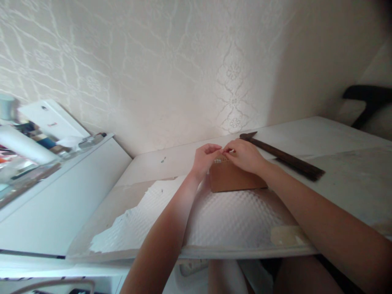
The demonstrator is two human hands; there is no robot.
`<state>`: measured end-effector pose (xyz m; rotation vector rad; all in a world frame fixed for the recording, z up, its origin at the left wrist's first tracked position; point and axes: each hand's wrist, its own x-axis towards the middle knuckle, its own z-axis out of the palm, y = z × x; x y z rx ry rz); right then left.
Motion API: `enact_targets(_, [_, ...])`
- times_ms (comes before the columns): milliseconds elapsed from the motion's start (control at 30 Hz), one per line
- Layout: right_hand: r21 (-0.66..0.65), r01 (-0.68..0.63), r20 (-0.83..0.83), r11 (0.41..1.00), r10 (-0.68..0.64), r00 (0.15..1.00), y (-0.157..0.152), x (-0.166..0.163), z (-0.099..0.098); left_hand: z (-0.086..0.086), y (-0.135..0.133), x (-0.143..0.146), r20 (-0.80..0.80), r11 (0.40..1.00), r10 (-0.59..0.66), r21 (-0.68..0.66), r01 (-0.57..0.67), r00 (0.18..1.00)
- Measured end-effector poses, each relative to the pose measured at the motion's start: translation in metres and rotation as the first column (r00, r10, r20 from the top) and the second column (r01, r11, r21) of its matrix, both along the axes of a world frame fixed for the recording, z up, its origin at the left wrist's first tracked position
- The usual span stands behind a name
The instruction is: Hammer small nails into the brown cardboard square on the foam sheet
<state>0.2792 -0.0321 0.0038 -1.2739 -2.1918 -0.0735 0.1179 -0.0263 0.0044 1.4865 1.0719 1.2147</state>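
Observation:
My left hand [206, 158] and my right hand [243, 155] meet at the far edge of a brown cardboard piece [237, 177]. The fingertips of both are pinched together there, nearly touching each other. What sits between them is too small to make out. Small light specks [217, 161] and a row of dots mark the cardboard near my fingers. Under the cardboard lies a white quilted sheet [223, 220] with a torn left edge. A hammer [283, 157] with a dark wooden handle rests just beyond my right hand, its head toward the wall.
The worn white table [346, 134] runs along a patterned wall [171, 81]. At the left, a white cabinet [64, 196] rises above the table, with a white box [53, 120] and clutter on top. A black curved object [367, 96] stands at the far right.

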Motion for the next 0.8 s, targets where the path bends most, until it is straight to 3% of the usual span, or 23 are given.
enact_targets(167, [-0.026,0.064,-0.003,0.998,-0.064,0.998,0.001,0.006,0.003,-0.008,0.004,0.0,-0.118,0.998,0.059,0.042,-0.055,0.991])
enact_targets(333, [-0.037,0.116,-0.01,0.993,-0.116,0.993,0.002,0.01,0.002,-0.019,0.013,-0.003,-0.245,0.999,0.036,0.046,-0.026,0.969])
enact_targets(800, [-0.045,0.192,0.017,0.98,-0.192,0.981,0.002,0.016,0.003,-0.025,0.018,-0.004,-0.249,0.999,-0.042,-0.003,0.043,0.968])
